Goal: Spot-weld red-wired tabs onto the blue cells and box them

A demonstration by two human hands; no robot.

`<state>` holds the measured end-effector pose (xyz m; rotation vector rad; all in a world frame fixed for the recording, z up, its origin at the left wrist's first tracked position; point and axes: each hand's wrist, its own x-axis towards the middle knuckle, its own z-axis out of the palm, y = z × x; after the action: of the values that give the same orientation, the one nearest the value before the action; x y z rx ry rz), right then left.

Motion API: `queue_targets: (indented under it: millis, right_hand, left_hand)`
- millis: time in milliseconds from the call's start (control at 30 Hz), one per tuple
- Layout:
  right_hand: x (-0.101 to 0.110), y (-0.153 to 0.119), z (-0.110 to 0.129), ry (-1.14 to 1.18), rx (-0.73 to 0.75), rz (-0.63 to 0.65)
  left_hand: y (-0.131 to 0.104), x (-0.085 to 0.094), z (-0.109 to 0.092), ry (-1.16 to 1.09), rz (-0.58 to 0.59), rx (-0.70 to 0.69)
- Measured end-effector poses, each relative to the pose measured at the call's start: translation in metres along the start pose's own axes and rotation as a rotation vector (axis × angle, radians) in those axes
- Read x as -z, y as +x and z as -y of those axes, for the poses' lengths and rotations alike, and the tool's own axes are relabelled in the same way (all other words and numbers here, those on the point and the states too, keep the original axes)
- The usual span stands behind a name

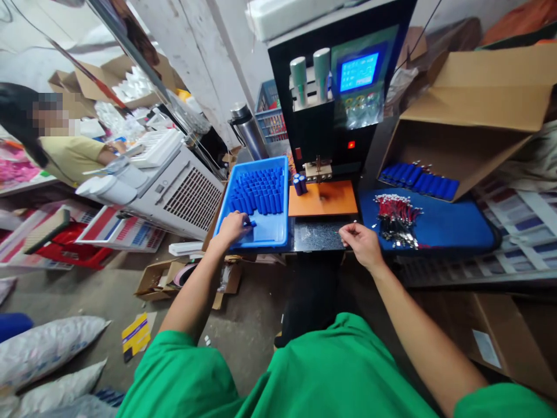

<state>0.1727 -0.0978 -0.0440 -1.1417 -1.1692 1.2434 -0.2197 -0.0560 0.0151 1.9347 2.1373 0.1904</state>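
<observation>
My left hand (pixel 235 227) reaches into the front left of a blue plastic tray (pixel 278 229), its fingers closed around a blue cylindrical battery cell (pixel 251 224). Upright blue battery cells (pixel 256 188) stand packed in rows in the tray behind it. My right hand (pixel 359 242) hovers over the dark bench edge with thumb and fingers pinched together. A tiny white bit shows at its fingertips, too small to name. Between the hands, a few battery cells (pixel 300 184) stand on an orange plate (pixel 333 200) under the machine's metal tips (pixel 319 168).
A black machine (pixel 339 69) with a lit screen rises behind the plate. To the right, red and black wire leads (pixel 395 217) lie on a blue surface, near a cardboard box (pixel 474 104) with wired cells. A steel flask (pixel 248 130) stands behind the tray. Another person (pixel 72 154) sits far left.
</observation>
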Motion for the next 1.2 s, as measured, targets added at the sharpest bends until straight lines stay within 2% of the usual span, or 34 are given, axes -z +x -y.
queue_targets:
  millis: [100,167,333,500,600,800,1000,1100,1200]
  right_hand:
    - [0.000,-0.003,0.000,-0.027,0.005,-0.015]
    - [-0.001,-0.004,-0.001,-0.056,0.020,-0.023]
    - [-0.003,-0.007,0.000,-0.118,0.047,-0.035]
    - [-0.005,-0.007,-0.003,-0.145,0.054,-0.058]
    - [-0.006,-0.007,-0.005,-0.153,0.070,-0.077]
    - [-0.006,-0.005,-0.007,-0.144,0.088,-0.064]
    - [-0.006,-0.002,-0.011,-0.125,0.090,-0.063]
    - [-0.007,-0.001,-0.012,-0.108,0.101,-0.060]
    - [-0.007,0.001,-0.012,-0.103,0.121,-0.049]
  left_hand:
    - [-0.008,0.005,0.009,-0.178,0.228,-0.030]
    - [-0.014,0.009,0.013,-0.219,0.324,-0.024]
    - [-0.011,0.014,0.010,-0.262,0.497,-0.075]
    - [0.003,0.015,-0.013,-0.157,0.580,-0.123]
    - [0.003,0.015,-0.032,-0.101,0.591,-0.194]
    - [-0.004,0.006,-0.060,-0.037,0.483,-0.375]
    - [0.004,-0.002,-0.071,0.334,0.399,-0.560]
    - [0.004,-0.002,-0.076,0.511,0.367,-0.577]
    - [0.003,0.001,-0.079,0.530,0.369,-0.570]
